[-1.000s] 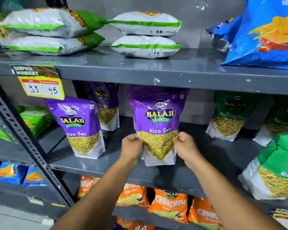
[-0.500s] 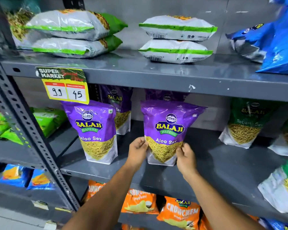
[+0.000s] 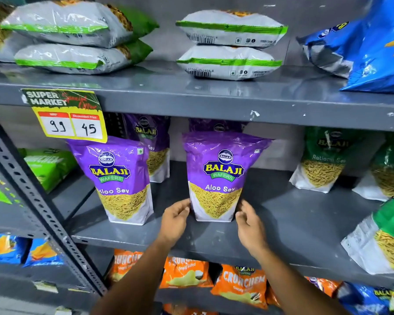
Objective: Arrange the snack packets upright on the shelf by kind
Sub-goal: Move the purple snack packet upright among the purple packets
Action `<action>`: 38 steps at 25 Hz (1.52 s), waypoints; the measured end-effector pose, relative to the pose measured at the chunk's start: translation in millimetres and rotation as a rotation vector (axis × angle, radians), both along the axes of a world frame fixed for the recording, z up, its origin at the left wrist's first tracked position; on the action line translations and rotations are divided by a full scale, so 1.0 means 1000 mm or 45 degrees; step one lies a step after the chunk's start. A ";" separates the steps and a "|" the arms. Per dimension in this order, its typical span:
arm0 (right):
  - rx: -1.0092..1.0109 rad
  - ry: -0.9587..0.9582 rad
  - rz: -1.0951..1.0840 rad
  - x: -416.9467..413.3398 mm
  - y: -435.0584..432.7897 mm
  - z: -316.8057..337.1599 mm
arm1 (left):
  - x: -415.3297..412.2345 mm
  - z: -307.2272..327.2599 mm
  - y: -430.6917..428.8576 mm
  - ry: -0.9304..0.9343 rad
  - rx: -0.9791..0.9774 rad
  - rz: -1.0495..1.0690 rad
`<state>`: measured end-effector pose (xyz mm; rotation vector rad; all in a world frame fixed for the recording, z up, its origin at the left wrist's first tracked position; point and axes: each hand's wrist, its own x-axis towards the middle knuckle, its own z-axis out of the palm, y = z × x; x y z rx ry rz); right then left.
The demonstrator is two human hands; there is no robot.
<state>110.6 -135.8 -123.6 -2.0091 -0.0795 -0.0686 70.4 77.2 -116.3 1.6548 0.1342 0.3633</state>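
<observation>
A purple Aloo Sev packet [image 3: 218,176] stands upright on the grey middle shelf [image 3: 282,212]. My left hand [image 3: 175,220] is at its lower left corner and my right hand [image 3: 249,226] at its lower right, fingers loosely spread, barely touching its edges. A second purple packet [image 3: 116,176] stands upright to the left. Two more purple ones [image 3: 150,142] [image 3: 214,126] stand behind, half hidden. Green Ratlami Sev packets [image 3: 323,160] stand at the right, and one [image 3: 387,237] leans near the front edge.
On the top shelf, white-and-green packets [image 3: 66,26] [image 3: 230,44] lie flat in two stacks, with blue packets [image 3: 373,48] at the right. Orange packets [image 3: 241,283] fill the shelf below. A yellow price tag [image 3: 68,117] hangs at the left, beside a perforated steel post [image 3: 32,201].
The purple packet went from held above the shelf to standing on it, further back. Both hands slid down to its base and loosened their grip.
</observation>
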 end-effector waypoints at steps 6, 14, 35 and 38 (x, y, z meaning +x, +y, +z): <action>-0.167 -0.018 0.085 -0.005 0.000 -0.001 | -0.001 -0.003 -0.002 0.001 0.021 -0.022; -0.245 -0.219 0.253 -0.021 0.005 -0.004 | -0.021 -0.012 0.013 -0.021 -0.069 0.057; -0.151 -0.168 0.246 -0.021 0.004 -0.001 | -0.040 0.000 0.011 0.082 -0.026 0.111; -0.128 -0.169 0.257 -0.021 0.004 -0.003 | -0.043 -0.001 0.010 0.092 -0.005 0.107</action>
